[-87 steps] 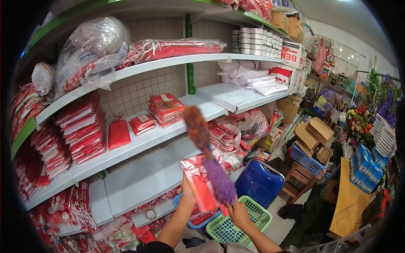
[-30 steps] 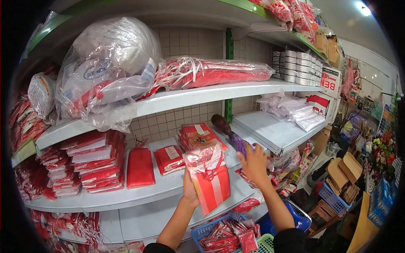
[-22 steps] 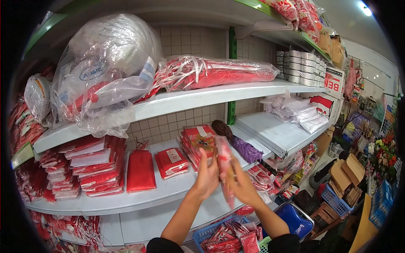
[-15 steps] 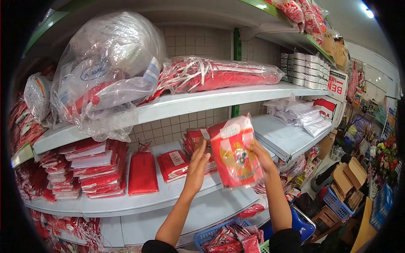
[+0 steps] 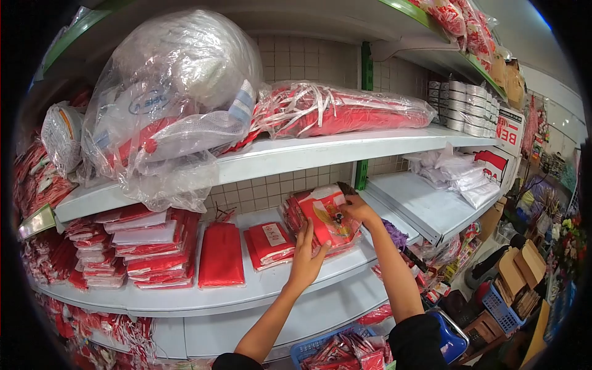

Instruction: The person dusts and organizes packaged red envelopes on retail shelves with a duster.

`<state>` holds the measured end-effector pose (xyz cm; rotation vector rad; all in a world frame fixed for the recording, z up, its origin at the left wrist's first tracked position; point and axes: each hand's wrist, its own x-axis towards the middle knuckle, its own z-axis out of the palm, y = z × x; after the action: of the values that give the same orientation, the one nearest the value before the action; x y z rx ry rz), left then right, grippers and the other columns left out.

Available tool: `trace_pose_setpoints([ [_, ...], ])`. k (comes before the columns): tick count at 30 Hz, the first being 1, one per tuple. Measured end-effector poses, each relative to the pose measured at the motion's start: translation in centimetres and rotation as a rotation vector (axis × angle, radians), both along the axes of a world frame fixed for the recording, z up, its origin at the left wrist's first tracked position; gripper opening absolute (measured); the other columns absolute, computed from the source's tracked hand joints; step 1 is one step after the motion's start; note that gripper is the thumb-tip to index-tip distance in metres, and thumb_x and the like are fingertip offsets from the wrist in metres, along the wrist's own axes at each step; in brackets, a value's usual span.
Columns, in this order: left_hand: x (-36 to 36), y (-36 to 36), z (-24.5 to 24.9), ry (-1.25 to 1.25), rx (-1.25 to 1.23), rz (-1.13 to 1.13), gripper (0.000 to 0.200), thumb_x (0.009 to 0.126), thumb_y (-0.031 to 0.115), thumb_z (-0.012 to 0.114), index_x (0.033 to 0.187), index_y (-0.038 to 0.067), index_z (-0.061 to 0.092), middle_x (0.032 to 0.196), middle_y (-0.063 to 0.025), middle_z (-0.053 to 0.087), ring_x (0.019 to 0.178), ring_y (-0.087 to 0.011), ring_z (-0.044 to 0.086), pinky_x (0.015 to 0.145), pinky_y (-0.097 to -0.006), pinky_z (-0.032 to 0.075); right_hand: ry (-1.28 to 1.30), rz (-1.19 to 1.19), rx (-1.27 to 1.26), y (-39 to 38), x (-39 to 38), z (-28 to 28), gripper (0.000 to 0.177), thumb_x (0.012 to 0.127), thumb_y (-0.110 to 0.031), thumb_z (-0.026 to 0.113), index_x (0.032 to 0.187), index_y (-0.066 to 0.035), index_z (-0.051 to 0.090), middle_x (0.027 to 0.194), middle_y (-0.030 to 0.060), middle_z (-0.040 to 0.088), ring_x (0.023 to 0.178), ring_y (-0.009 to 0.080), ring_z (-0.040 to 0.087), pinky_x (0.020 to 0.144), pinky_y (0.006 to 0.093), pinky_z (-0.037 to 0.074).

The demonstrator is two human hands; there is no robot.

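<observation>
A red clear-wrapped packet with a yellow and black emblem lies slightly tilted on a stack of red packets on the middle shelf. My right hand is closed on its right edge near the top. At the stack's front left side is my left hand, fingers stretched upward and thumb apart, against the packets' edge. To the left lies a smaller red packet pile with a handwritten white label. Beyond it is a plain red packet.
Stacks of red and white packets fill the shelf's left. Overhead, the upper shelf holds a large plastic-wrapped bundle and a bag of red cloth. Below stands a blue basket of red packets. White packets lie right.
The emblem packet has moved from in front of the shelf, back and down onto the stack. Both hands have followed it inward, and the view has shifted slightly.
</observation>
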<state>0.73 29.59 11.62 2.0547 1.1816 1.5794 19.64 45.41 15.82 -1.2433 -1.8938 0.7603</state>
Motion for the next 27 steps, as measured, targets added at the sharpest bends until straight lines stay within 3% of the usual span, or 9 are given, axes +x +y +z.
trace_pose_setpoints([
  [2,0.3,0.0,-0.3,0.025,0.029,0.039,0.063,0.084,0.021,0.058,0.136,0.001,0.028,0.139,-0.0263,0.024,0.129,-0.0371,0.026,0.105,-0.0377,0.025,-0.111,-0.054,0.234,3.1,0.6,-2.8,0.037,0.069,-0.028,0.067,0.090,0.003,0.061,0.080,0.0186,0.064,0.077,0.0301,0.062,0.066,0.0357,0.047],
  [5,0.7,-0.3,-0.3,0.048,0.038,0.086,0.058,0.084,0.020,0.057,0.133,-0.002,0.033,0.139,-0.0250,0.027,0.129,-0.0355,0.028,0.104,-0.0367,0.025,-0.260,-0.218,0.694,4.0,0.6,-3.9,0.051,0.065,-0.035,0.070,0.098,0.002,0.059,0.086,0.0200,0.064,0.081,0.0370,0.061,0.069,0.0395,0.047],
  [8,0.7,-0.2,-0.3,0.020,0.022,0.126,0.056,0.085,0.019,0.057,0.132,-0.002,0.035,0.138,-0.0248,0.027,0.128,-0.0359,0.029,0.105,-0.0374,0.025,-0.185,-0.104,0.520,4.2,0.0,-3.2,0.055,0.066,-0.034,0.071,0.107,0.001,0.056,0.092,0.0177,0.064,0.083,0.0301,0.061,0.071,0.0349,0.047],
  [11,0.7,-0.2,-0.3,0.021,0.036,0.198,0.055,0.085,0.020,0.056,0.131,-0.002,0.036,0.137,-0.0243,0.029,0.127,-0.0364,0.030,0.104,-0.0379,0.026,0.114,0.007,0.022,0.9,-0.5,-0.2,0.050,0.073,-0.031,0.067,0.111,0.000,0.057,0.100,0.0129,0.062,0.089,0.0209,0.059,0.075,0.0294,0.046],
  [14,0.8,-0.6,0.0,0.027,0.049,0.200,0.055,0.085,0.020,0.056,0.131,-0.002,0.036,0.138,-0.0242,0.028,0.127,-0.0362,0.031,0.104,-0.0376,0.026,0.437,0.059,-0.180,-1.0,0.2,0.2,0.045,0.081,-0.029,0.061,0.116,-0.001,0.055,0.104,0.0107,0.061,0.093,0.0145,0.055,0.078,0.0261,0.044],
  [15,0.8,-0.8,0.2,0.055,0.065,0.204,0.052,0.087,0.020,0.055,0.128,-0.006,0.037,0.137,-0.0268,0.028,0.126,-0.0378,0.031,0.104,-0.0391,0.027,0.413,-0.012,-0.108,-3.9,-0.1,1.3,0.043,0.085,-0.030,0.056,0.117,-0.001,0.055,0.105,0.0126,0.061,0.095,0.0168,0.055,0.079,0.0264,0.044],
  [19,1.1,-1.5,0.9,0.041,0.149,0.189,0.049,0.086,0.017,0.054,0.128,-0.004,0.039,0.137,-0.0233,0.031,0.127,-0.0350,0.031,0.105,-0.0376,0.026,0.411,-0.072,0.197,-6.8,0.9,0.2,0.042,0.083,-0.028,0.059,0.115,-0.001,0.056,0.110,0.0155,0.060,0.103,0.0221,0.055,0.086,0.0292,0.042],
  [22,1.6,-3.5,1.3,0.017,0.297,0.153,0.045,0.085,0.008,0.051,0.129,0.001,0.042,0.137,-0.0184,0.035,0.128,-0.0323,0.033,0.105,-0.0383,0.025,0.326,-0.283,0.471,-13.2,1.2,0.7,0.042,0.080,-0.023,0.063,0.114,0.000,0.056,0.109,0.0175,0.060,0.105,0.0251,0.055,0.090,0.0318,0.040],
  [27,4.1,-10.3,-2.7,0.051,0.402,0.009,0.043,0.081,-0.004,0.048,0.123,0.002,0.050,0.132,-0.0164,0.043,0.125,-0.0316,0.038,0.103,-0.0425,0.030,0.213,-0.304,0.829,-24.4,1.7,-4.2,0.019,0.077,-0.010,0.061,0.095,-0.006,0.061,0.076,0.0077,0.057,0.074,0.0218,0.050,0.070,0.0352,0.036],
])
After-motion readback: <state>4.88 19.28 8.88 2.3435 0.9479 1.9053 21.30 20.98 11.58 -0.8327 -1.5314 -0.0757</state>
